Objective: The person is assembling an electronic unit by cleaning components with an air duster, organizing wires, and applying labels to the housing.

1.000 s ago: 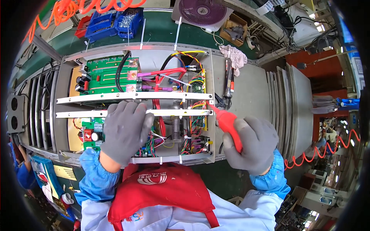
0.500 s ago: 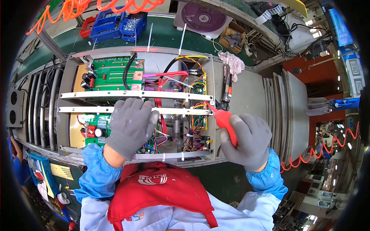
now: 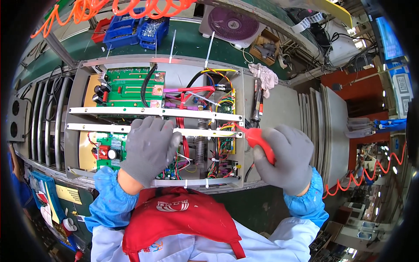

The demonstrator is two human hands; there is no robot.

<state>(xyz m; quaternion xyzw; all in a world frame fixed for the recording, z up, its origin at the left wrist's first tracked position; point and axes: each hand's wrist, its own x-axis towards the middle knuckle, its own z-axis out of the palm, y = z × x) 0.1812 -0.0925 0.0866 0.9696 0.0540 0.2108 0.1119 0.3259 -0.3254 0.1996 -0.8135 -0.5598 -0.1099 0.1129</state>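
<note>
Now right hand grips red tool, angled more sideways; left hand covers rail, hold unclear.

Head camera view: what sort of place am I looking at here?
Probably an electronics assembly workshop: an open metal chassis holds green circuit boards, blue bins of small metallic parts stand beyond it, and the gloved right hand grips a red-handled tool.

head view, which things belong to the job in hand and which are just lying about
Likely part of the job:
red tool, in the right hand
lower white crossbar, under the left hand
metal chassis
green circuit board

Seemingly just lying about:
purple fan
pink cloth
grey panels
</note>
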